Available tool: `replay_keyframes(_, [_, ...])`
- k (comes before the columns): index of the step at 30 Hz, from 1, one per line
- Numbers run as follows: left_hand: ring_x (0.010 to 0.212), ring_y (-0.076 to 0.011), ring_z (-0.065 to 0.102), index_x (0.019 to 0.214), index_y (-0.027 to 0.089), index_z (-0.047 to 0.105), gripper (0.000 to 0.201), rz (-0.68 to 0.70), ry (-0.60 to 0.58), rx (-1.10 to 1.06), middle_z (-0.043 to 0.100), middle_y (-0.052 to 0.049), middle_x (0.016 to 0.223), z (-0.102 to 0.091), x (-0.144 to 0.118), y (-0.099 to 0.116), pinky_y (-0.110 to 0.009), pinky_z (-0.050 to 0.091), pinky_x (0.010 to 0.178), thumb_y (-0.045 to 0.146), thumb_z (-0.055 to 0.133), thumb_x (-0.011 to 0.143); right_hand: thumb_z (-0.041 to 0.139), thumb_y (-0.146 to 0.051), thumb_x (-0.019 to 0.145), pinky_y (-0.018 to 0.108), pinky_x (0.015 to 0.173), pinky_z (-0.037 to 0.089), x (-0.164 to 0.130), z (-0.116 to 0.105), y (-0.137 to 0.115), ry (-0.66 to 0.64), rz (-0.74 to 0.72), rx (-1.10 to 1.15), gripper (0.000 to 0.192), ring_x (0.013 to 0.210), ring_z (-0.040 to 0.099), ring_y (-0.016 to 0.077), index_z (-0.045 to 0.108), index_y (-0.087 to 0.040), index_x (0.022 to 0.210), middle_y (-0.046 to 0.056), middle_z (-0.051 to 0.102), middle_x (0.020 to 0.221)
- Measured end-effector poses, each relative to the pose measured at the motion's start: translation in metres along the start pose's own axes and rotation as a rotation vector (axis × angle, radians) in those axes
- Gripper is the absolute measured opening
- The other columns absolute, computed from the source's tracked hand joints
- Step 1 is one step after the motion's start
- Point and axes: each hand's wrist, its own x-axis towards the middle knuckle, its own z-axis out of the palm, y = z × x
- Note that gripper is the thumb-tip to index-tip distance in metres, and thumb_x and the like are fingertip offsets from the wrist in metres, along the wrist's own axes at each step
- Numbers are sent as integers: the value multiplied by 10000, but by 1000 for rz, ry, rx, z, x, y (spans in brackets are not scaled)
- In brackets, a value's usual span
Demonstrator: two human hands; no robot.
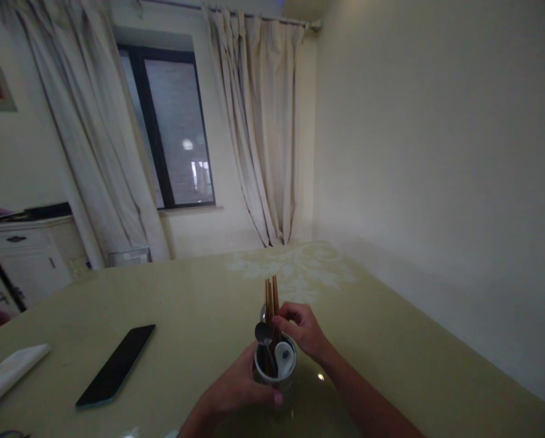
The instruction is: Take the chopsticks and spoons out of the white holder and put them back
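Observation:
A round utensil cup (292, 372) stands on the table near the front. My left hand (241, 384) is wrapped round its left and near side. Wooden chopsticks (269, 298) rise out of the cup, their thin ends up. My right hand (301, 328) comes in from the right and pinches the chopsticks above the rim; how many of them it grips is hidden. Also in the cup are a dark metal spoon (263, 332), bowl up, and a white spoon with a blue mark (284, 354). Another metal spoon (263, 312) shows partly behind the chopsticks.
A dark phone (116, 366) lies on the glossy table (199, 304) to the left. Beyond it, a white packet-like object (12, 372) sits by the left edge. A wall (437, 182) runs along the table's right side. Curtains (263, 121) and a window stand behind.

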Motion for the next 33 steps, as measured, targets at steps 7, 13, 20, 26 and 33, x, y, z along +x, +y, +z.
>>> replay_keyframes(7, [1139, -299, 615, 1328, 170, 622, 893, 0, -8, -5, 700, -94, 1212, -4, 0, -4, -388, 439, 990, 404, 1019, 562, 806, -643, 808, 296, 661, 491, 1, 2, -5, -39, 34, 76, 476, 677, 600, 177, 715, -177, 767, -2, 642, 702])
replay_keyframes(13, [1124, -299, 620, 1292, 174, 634, 856, -18, -24, -8, 697, -90, 1186, -6, 0, -11, -391, 441, 979, 420, 1018, 567, 768, -632, 867, 298, 736, 535, 0, 7, -16, -104, 6, 96, 454, 812, 645, 201, 756, -183, 935, 22, 690, 851])
replay_keyframes(20, [1186, -329, 593, 1301, 171, 618, 893, -35, 20, 15, 692, -108, 1225, -2, -3, -6, -422, 428, 1033, 480, 1011, 562, 734, -603, 906, 284, 701, 529, -2, 11, -17, -65, 26, 154, 426, 765, 637, 183, 708, -185, 986, 16, 680, 852])
replay_keyframes(26, [1182, -325, 603, 1347, 168, 609, 901, -17, 17, 3, 696, -125, 1261, 0, -3, 0, -428, 434, 1038, 467, 1002, 592, 774, -576, 875, 331, 762, 567, -1, 9, -21, -88, 64, 198, 419, 807, 696, 213, 731, -177, 998, 45, 745, 894])
replay_keyframes(33, [1150, -302, 611, 1334, 171, 608, 888, -2, -15, 7, 692, -103, 1227, -3, 0, -7, -408, 440, 1012, 449, 1003, 588, 795, -562, 861, 340, 776, 567, 1, 5, -18, -73, 39, 123, 416, 828, 713, 223, 768, -167, 987, 61, 776, 912])
